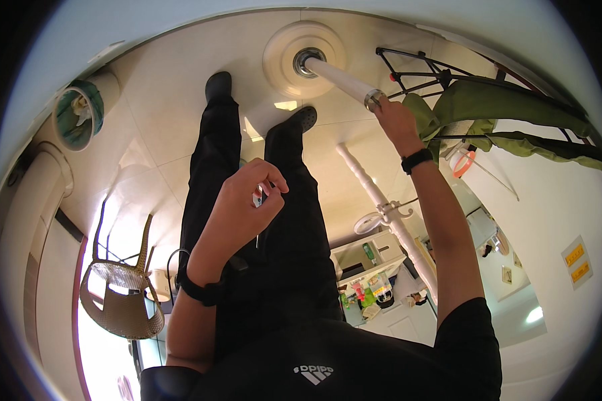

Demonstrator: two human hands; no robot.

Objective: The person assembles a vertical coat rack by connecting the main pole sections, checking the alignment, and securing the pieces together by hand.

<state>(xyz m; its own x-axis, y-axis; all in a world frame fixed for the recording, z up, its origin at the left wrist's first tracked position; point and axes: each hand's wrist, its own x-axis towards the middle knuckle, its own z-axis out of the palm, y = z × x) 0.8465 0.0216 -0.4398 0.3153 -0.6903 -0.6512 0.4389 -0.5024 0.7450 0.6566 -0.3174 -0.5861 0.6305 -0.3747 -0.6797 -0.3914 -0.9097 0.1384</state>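
My left hand (246, 205) is curled over my legs, with a small pale, shiny thing partly showing between the fingers; its kind is hidden. My right hand (397, 123) grips the top end of a white pole (341, 80) at its metal collar (374, 99). The pole's other end meets a chrome fitting on a round white base (276, 62) that rests on the tiled floor. To the right of my legs is a separate turned white pole (363, 175) with curled hooks and a ring (368, 223), like the upper part of a coat stand.
A folding frame with green fabric (511, 103) stands at the right, near my right forearm. A lined waste bin (62, 118) is at upper left, a woven chair (123, 301) at lower left. Shelves with assorted items (366, 255) stand beyond the turned pole.
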